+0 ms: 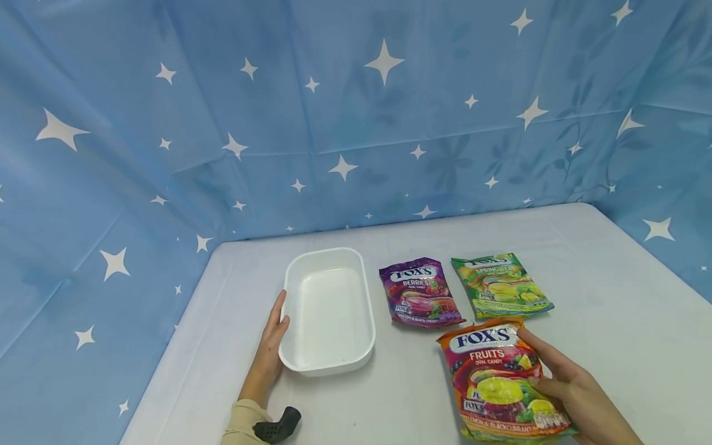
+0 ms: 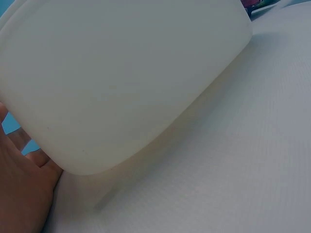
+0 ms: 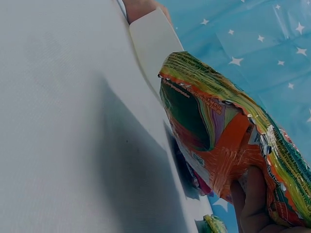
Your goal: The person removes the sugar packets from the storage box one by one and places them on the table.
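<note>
My right hand [image 1: 573,389] grips an orange and red Fox's Fruits candy bag [image 1: 495,383] by its right side, thumb on the printed front. In the right wrist view the bag [image 3: 218,131] is raised over the table, casting a shadow, with fingers [image 3: 252,199] behind it. My left hand [image 1: 272,343] rests along the left wall of a white rectangular tub [image 1: 371,337], its fingers straight and the thumb near the rim. The tub's inside is bare. From the left wrist, the tub's outer wall [image 2: 121,87] fills much of the view.
A purple Fox's Berries bag [image 1: 419,293] lies right of the tub. Beside it is a green Fox's Spring Tea bag [image 1: 500,285]. All stand on a white-covered table [image 1: 400,395], with a blue star-patterned curtain [image 1: 334,123] behind and at the sides.
</note>
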Demonstrator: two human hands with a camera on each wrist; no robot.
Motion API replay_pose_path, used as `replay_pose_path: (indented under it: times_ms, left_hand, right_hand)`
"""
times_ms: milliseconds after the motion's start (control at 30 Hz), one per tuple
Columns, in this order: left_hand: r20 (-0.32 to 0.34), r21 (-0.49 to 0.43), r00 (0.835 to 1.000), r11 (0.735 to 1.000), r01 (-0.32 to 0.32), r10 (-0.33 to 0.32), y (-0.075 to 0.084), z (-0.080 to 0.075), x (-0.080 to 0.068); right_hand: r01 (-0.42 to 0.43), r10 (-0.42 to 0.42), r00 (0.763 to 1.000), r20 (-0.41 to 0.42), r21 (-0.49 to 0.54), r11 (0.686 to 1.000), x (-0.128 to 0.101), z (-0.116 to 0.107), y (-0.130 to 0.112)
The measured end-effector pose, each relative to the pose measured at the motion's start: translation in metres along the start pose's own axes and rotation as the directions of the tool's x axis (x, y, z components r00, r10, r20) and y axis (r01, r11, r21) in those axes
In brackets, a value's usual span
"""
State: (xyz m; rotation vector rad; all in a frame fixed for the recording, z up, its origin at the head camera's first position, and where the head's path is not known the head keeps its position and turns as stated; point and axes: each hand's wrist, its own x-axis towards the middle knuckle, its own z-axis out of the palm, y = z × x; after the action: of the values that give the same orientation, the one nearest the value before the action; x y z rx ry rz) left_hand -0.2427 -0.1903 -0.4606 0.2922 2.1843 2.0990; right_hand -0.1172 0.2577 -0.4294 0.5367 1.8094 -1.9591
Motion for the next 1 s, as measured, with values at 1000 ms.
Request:
replay_pose_path:
  times_ms: [1000]
  left_hand:
    - [-0.006,-0.003,1.000,1.000,0.004,-0.004,0.000,0.000,-0.001]
  right_hand:
    - [-0.022,0.015,0.999,-0.043,-0.172,0.985,0.000,0.011,0.003]
